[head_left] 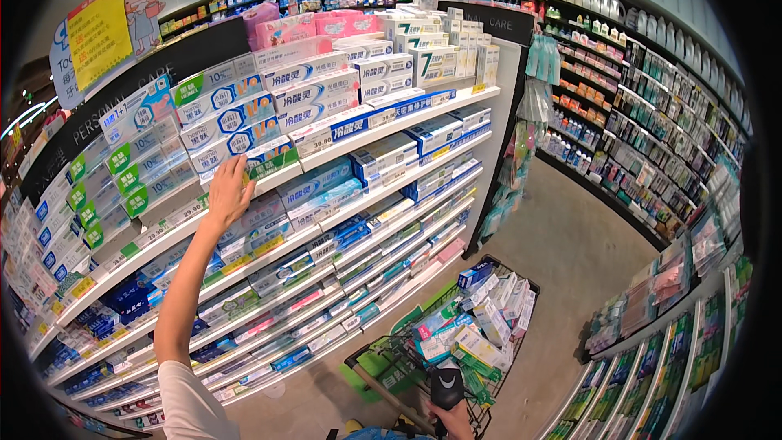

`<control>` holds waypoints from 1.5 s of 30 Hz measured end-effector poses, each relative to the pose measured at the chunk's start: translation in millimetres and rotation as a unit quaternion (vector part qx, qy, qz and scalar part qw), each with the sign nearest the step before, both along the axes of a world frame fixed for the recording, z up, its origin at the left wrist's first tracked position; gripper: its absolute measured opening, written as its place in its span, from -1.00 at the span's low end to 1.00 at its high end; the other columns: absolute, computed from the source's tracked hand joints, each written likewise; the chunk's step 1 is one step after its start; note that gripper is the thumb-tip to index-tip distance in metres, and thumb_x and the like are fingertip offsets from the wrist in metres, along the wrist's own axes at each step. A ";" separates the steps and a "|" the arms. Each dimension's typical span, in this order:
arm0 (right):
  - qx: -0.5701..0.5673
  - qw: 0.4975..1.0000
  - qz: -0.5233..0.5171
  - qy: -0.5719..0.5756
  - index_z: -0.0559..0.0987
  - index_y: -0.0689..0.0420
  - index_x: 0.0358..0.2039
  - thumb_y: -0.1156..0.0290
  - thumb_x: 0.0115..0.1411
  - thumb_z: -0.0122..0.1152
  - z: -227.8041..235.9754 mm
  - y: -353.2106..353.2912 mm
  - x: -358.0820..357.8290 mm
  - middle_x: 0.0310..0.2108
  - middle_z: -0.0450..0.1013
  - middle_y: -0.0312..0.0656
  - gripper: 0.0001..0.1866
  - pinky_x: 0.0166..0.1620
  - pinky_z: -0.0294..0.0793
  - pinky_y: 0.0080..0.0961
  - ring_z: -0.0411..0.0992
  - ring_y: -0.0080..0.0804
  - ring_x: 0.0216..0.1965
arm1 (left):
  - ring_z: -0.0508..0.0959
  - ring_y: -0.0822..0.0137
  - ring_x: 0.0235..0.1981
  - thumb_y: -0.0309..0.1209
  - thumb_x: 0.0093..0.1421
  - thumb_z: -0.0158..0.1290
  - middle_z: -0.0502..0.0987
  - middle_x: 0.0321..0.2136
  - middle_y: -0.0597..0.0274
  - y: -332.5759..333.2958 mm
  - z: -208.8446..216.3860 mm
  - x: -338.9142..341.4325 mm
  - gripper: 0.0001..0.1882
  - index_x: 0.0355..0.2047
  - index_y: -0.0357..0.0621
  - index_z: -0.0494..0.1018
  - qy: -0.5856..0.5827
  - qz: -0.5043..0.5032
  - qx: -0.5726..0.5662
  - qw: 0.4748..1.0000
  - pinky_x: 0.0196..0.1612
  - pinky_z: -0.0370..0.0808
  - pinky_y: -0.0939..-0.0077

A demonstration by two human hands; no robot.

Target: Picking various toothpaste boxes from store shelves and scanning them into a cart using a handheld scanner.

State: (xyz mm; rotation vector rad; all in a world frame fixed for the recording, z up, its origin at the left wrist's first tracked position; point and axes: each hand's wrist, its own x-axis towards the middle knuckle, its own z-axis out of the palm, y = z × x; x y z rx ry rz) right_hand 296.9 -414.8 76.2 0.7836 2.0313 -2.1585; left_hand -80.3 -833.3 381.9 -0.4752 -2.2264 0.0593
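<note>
My left hand (233,187) reaches up to the top shelf, fingers extended against the lower end of a stack of white and blue toothpaste boxes (236,121). A green box (275,156) lies beside its fingertips. Low in the picture, my right hand (458,419) is wrapped round the grip of a black handheld barcode scanner (447,387). Beyond the scanner stands a wire shopping cart (533,293), piled with loose toothpaste boxes (491,318) in white, green and blue. Its handle (389,398) runs close to my right hand.
Shelves of toothpaste boxes (342,228) curve along the left and front. A grey floor aisle (562,220) passes right of the cart. Hanging packs (664,134) cover the far right wall, and another stocked rack (643,383) stands at lower right. Pink packages (305,28) sit atop the shelving.
</note>
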 end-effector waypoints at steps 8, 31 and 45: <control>-0.090 0.996 0.009 -0.001 0.47 0.25 -0.34 0.58 -0.11 0.38 48.1 -4.4 0.8 -0.55 0.45 -0.26 -0.70 -0.51 0.39 -0.59 0.40 -0.54 -0.61 | 0.30 -0.03 0.03 -0.38 0.03 0.08 0.31 0.01 -0.03 -5.6 -8.1 -15.0 -0.41 0.09 -0.24 0.22 0.005 -0.031 0.005 1.000 0.09 0.26 0.22; -0.205 0.973 -0.023 -0.108 0.52 0.18 -0.44 0.34 0.07 0.31 -15.8 29.4 73.9 -0.55 0.44 -0.32 -0.81 -0.45 0.38 -0.65 0.42 -0.60 -0.52 | 0.40 -0.06 -0.06 -0.40 0.01 0.13 0.41 -0.13 -0.14 310.9 -402.2 104.2 -0.44 0.02 -0.33 0.26 -0.469 -0.258 0.141 0.833 0.02 0.33 0.23; -0.250 0.955 -0.085 -0.137 0.53 0.26 -0.41 0.35 0.07 0.31 -32.7 31.1 83.7 -0.53 0.47 -0.24 -0.78 -0.44 0.51 -0.61 0.48 -0.52 -0.50 | 0.36 -0.05 -0.12 -0.34 -0.04 0.19 0.33 -0.17 -0.07 380.8 -451.3 81.4 -0.28 0.08 -0.35 0.13 -0.429 -0.210 -0.007 0.878 -0.10 0.35 0.16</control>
